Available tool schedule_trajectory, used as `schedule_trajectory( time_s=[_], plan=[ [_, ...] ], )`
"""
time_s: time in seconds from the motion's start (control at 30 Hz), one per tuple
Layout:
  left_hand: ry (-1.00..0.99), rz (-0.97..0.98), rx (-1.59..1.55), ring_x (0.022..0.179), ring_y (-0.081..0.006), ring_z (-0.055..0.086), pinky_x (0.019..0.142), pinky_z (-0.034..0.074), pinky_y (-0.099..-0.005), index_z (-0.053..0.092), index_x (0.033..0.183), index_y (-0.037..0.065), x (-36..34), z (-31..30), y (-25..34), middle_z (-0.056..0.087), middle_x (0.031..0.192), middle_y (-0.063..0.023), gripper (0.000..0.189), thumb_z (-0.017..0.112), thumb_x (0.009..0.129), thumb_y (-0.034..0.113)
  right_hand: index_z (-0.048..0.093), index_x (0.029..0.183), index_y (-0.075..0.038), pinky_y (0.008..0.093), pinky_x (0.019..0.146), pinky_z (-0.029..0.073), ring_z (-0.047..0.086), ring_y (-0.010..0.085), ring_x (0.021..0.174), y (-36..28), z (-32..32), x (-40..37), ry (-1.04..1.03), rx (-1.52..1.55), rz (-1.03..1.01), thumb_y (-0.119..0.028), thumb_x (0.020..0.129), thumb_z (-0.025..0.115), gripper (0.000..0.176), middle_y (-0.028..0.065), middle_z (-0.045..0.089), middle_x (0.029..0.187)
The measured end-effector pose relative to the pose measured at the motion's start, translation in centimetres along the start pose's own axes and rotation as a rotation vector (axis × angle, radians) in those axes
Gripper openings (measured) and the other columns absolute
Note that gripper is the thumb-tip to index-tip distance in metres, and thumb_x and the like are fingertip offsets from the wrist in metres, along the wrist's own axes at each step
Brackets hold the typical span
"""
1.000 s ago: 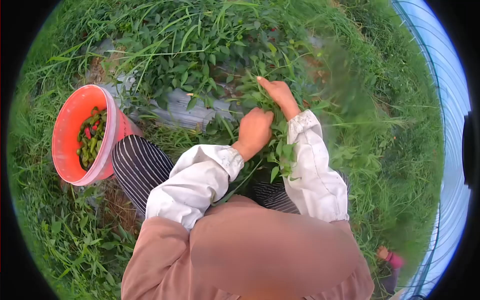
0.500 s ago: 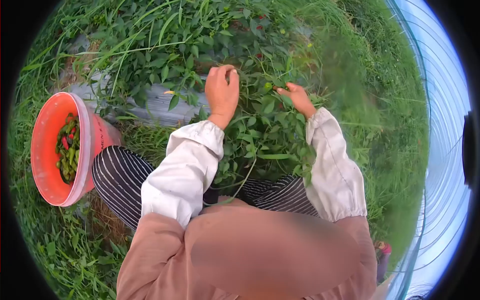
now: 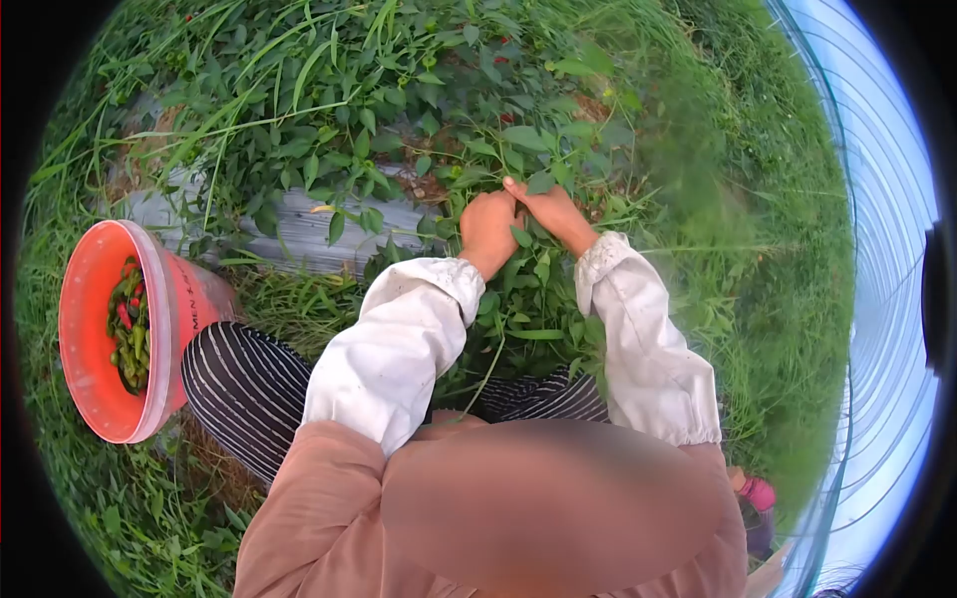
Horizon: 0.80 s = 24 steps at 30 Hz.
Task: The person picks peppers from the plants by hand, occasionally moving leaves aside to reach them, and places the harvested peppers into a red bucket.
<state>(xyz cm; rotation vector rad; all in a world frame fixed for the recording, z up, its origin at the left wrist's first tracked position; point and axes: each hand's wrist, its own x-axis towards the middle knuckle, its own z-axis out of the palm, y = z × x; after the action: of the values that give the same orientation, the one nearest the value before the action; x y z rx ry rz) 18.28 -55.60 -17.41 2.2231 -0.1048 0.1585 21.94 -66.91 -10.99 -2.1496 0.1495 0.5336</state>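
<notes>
My left hand is closed, knuckles up, among the leaves of a chilli pepper plant. Close against it, my right hand has its thumb laid toward the left hand, its fingers curled underneath. Leaves partly cover both hands, and whatever sits between the fingers is hidden. To the left, an orange-red bucket leans with its mouth toward me, and green and red chilli peppers lie inside it.
Grey plastic mulch sheet runs along the ground beyond my striped knee. Tall grass grows on the right, beside a pale blue netted or plastic wall. Part of another person shows at lower right.
My hands have come together: the left moved right and lower, the right moved left and lower. The view has shifted slightly, so the bucket appears lower.
</notes>
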Motion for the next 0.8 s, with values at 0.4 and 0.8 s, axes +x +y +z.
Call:
schedule_trajectory(
  time_s=[0.4,0.8],
  plan=[
    [-0.014,0.152,0.09,0.083,-0.0309,0.061,0.072,0.047,-0.0433,0.064,0.081,0.004,-0.8,-2.0,0.5,0.061,0.08,-0.0121,0.013,0.06,0.079,0.017,0.065,0.078,0.006,0.0442,0.072,0.049,0.064,0.035,0.072,7.5,0.4,5.3,0.244,-0.313,-0.158,-0.032,0.094,0.049,0.045,0.0214,0.066,0.075],
    [-0.006,-0.981,-1.236,0.077,-0.0224,0.064,0.066,0.05,-0.0374,0.059,0.105,0.008,3.8,-4.8,-16.7,0.065,0.092,-0.0061,0.018,0.054,0.089,0.014,0.061,0.081,-0.005,0.0269,0.081,0.04,0.053,0.0118,0.077,6.6,-5.0,2.5,-0.029,0.277,0.102,-0.036,0.097,0.053,0.036,0.0013,0.059,0.078]
  ],
)
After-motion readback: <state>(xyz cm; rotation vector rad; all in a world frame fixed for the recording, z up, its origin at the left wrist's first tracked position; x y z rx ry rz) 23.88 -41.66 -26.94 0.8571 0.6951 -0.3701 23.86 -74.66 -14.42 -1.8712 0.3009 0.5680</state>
